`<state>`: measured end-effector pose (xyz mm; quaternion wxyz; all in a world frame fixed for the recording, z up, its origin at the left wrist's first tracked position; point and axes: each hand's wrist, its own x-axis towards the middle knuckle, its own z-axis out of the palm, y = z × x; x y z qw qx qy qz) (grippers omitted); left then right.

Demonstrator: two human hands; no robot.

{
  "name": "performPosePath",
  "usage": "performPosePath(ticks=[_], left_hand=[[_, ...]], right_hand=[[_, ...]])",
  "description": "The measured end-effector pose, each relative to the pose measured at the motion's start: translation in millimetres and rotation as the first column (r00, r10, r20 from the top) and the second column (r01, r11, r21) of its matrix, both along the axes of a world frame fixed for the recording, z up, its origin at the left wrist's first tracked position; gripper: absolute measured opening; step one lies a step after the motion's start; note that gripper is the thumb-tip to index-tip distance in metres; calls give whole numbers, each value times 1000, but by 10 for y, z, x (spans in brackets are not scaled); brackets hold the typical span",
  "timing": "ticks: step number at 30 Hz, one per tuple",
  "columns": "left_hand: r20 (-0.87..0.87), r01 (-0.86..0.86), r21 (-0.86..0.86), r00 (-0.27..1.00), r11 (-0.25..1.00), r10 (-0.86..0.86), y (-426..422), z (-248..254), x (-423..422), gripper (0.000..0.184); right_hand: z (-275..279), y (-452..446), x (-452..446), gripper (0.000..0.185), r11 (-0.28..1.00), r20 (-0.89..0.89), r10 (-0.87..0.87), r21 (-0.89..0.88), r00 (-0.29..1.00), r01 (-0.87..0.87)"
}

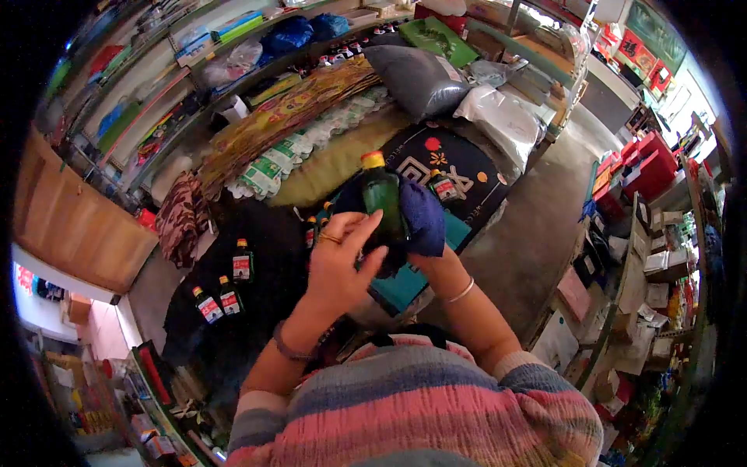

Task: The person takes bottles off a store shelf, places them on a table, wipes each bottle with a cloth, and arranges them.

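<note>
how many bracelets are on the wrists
2: a dark bracelet around the left wrist, and a white bracelet around the right wrist. Any more under the sleeves would be hidden.

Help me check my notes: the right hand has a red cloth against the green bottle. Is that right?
Not quite: the head view shows that the cloth is dark blue, not red. The right hand does have it against the green bottle.

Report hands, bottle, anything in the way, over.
Left hand open beside green bottle. Right hand mostly hidden by navy cloth against bottle. Nothing visibly blocking.
</note>
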<state>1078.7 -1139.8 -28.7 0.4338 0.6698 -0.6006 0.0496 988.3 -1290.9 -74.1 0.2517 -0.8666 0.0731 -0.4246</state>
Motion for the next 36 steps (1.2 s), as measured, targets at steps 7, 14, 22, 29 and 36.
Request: performPosePath(ticks=[7, 14, 22, 29, 36], left_hand=[[-380, 111, 102, 923, 989, -65, -146, 151, 496, 29], [-622, 216, 241, 783, 946, -21, -132, 103, 532, 25], [-250, -132, 16, 959, 991, 132, -40, -13, 528, 27], [-87, -194, -123, 979, 973, 184, 33, -155, 105, 33], [-225, -247, -128, 951, 961, 214, 219, -417, 249, 36]], right_hand=[[-297, 209, 26, 32, -175, 601, 230, 799, 765, -575], [-724, 158, 93, 30, -405, 676, 101, 698, 730, -591], [-156, 193, 52, 42, 980, -17, -33, 195, 999, 35], [-436, 563, 411, 32, 767, 44, 50, 638, 998, -67], [-638, 717, 629, 27, 365, 31, 218, 924, 975, -111]])
